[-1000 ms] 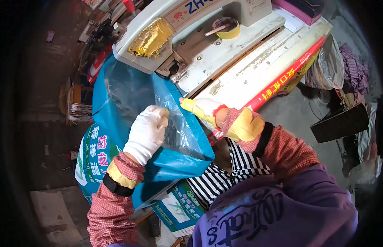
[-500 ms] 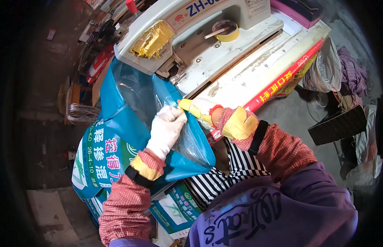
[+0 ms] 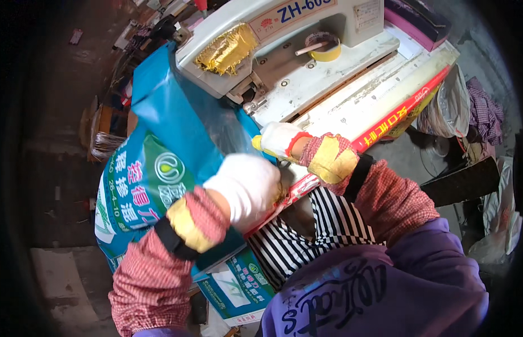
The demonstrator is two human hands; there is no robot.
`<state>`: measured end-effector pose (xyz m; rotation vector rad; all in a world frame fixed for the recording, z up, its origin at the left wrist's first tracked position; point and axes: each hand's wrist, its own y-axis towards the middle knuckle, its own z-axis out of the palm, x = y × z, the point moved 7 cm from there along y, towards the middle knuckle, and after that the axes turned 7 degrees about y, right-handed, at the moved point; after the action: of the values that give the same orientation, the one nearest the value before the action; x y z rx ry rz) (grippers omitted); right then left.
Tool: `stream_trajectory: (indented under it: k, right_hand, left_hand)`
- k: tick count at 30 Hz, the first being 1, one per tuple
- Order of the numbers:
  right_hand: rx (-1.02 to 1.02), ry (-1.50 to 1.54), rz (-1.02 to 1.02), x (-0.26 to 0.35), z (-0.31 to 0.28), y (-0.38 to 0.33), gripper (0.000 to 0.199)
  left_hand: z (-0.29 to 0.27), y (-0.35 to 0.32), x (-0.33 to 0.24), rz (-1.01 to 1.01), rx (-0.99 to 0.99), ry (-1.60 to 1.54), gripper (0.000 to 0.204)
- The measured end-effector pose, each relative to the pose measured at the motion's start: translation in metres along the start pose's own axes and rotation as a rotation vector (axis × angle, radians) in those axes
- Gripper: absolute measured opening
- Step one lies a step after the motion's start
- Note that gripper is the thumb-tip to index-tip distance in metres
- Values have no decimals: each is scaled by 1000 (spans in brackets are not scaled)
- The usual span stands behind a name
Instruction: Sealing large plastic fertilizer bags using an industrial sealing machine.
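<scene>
A large blue printed bag [image 3: 183,106] with a clear plastic liner [image 3: 219,126] leans beside a white industrial sewing machine [image 3: 222,78]. My right hand [image 3: 281,140], in a white glove with yellow fingertips, is closed on the bag's top edge, just below the needle area. My left hand [image 3: 247,182], gloved in white, is over the near side of the bag's mouth. Its back faces up and it is smeared by motion, so its fingers and any grip are hidden.
A roll of yellow tape [image 3: 326,51] with a white stick lies on the machine bed. Along the table's front runs a red strip [image 3: 385,126]. Another printed bag [image 3: 239,292] lies below my left forearm. A dark box [image 3: 419,22] stands at the back right.
My left hand has moved right and nearer to me from the bag's edge. The bag's far side now stands higher and its mouth looks narrower. The right hand keeps its pinch.
</scene>
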<state>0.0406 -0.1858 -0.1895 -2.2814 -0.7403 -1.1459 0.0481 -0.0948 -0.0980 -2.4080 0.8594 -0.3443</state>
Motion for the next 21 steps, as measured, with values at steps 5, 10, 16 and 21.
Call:
stream_trajectory:
  k: [5,10,16,21]
  right_hand:
    - [71,-51,-153,2,10,7,27]
    - [220,440,210,0,33,-1,24]
    - [-131,229,-174,39,2,-25,37]
    - [-260,-237,-552,77,23,-16,56]
  left_hand:
    - [17,31,40,-215,29,187,16]
    - [30,41,143,-544,46,301,17]
    - [22,18,187,-566,-244,169,22]
    - [38,-104,66,-502,-70,169,21]
